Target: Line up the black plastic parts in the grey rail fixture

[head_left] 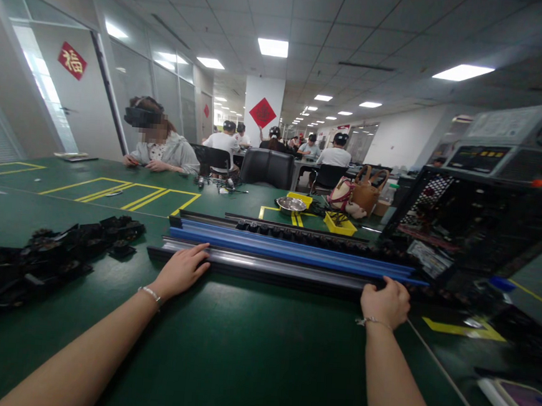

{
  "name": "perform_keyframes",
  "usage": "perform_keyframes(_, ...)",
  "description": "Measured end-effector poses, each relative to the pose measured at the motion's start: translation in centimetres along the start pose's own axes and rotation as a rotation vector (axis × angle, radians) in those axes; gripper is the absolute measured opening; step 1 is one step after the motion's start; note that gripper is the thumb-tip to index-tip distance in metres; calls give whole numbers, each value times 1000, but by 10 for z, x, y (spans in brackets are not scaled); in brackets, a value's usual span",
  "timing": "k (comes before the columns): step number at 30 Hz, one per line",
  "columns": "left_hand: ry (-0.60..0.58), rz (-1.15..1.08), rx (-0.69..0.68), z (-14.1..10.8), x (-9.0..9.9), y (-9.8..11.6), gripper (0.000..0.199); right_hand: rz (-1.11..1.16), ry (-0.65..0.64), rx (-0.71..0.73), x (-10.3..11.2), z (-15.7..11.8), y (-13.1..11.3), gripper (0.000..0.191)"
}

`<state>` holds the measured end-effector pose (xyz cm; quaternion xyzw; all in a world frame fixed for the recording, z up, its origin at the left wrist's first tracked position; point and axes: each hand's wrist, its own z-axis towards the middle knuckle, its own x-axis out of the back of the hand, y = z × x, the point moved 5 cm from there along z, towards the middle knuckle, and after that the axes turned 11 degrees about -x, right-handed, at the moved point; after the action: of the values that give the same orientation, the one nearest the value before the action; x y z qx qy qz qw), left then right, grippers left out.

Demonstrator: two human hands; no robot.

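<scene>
A long grey metal rail (266, 266) with a shiny channelled top lies across the green table in front of me. Near its left end, my left hand (181, 272) holds it, fingers over the top and thumb at the front side. My right hand (386, 301) is closed around the right end with bent fingers, and the tips are partly hidden. Just behind lies a blue rail (286, 247), parallel to the grey one. Farther back is a black rail (204, 218) beside a row of small black parts (291, 234).
Black parts (51, 254) are heaped at left. An open computer case (475, 231) stands at right, near a phone (525, 401). Behind the rails are a metal bowl (291, 204) and a yellow tray (339, 224). A person (160, 144) sits across the table.
</scene>
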<state>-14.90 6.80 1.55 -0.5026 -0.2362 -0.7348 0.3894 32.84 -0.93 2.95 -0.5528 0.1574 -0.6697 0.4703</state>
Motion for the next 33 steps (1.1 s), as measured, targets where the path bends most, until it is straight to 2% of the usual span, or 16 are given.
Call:
perform_keyframes(13,5,21,-5,0,1,1,33,-33,-14,-4,4,-8,-9,32)
perform_keyframes(33,12,-6,12,-1,0,1,38,-44,-8,19,5,-10,-10,30)
